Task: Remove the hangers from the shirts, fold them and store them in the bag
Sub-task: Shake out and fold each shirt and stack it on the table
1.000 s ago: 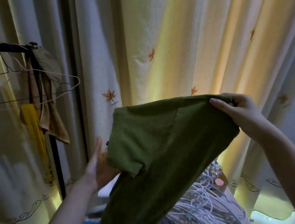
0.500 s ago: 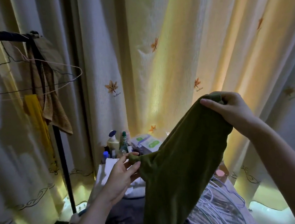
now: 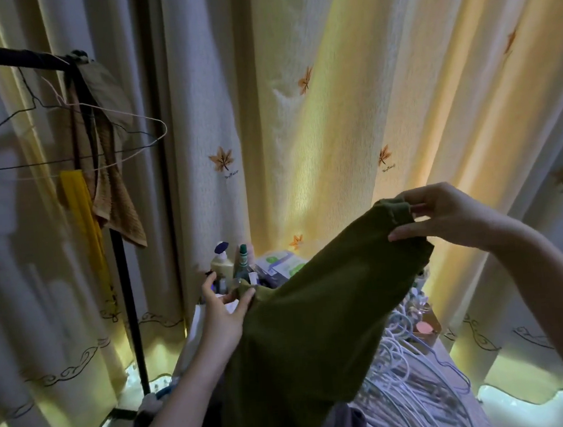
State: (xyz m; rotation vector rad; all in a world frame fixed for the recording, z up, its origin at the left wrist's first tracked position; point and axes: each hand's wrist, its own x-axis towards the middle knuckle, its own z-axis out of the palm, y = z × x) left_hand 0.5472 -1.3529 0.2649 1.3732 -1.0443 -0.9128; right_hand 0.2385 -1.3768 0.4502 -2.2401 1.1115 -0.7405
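Fingers (image 3: 408,234) of the right hand (image 3: 454,218) pinch the green shirt (image 3: 317,329) at its upper end; the left hand (image 3: 222,315) grips a lower corner, above white hangers (image 3: 420,371).

A leaf-embroidered curtain (image 3: 299,126) hangs behind a black rack (image 3: 132,328) — brown towel (image 3: 119,207), yellow cloth (image 3: 80,203) on it.

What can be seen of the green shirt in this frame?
The shirt is olive green, of soft, matte fabric, with no hanger visible in it. It looks doubled over into a long band and hangs in the air, slanting from upper right down to lower left. The right hand pinches its raised end, where a stitched hem shows. The left hand grips a lower corner. Its bottom runs out of view, in front of a pile of white hangers.
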